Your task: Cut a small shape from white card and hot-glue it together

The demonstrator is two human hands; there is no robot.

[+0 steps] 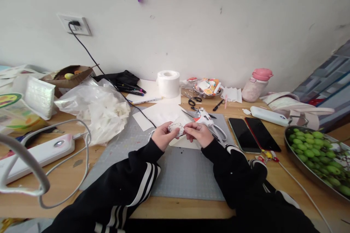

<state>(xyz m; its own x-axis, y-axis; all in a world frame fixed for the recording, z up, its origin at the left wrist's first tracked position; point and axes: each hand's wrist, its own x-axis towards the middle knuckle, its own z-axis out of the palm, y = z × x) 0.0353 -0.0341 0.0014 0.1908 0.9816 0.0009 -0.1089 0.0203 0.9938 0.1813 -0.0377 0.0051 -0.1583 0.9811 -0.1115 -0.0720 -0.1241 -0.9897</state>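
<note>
Near the middle of the view, my left hand grips a small white piece with dark line marks between thumb and fingers. My right hand is at the right edge of that piece, its fingers pinched together; what they hold, if anything, is too small to name. Both hands are above a grey cutting mat. White paper sheets lie just beyond them. A white glue gun with an orange part rests behind my right hand.
Black-handled scissors, a white roll and pens are behind the mat. Two phones and a bowl of green grapes are right. A plastic bag and power bank are left.
</note>
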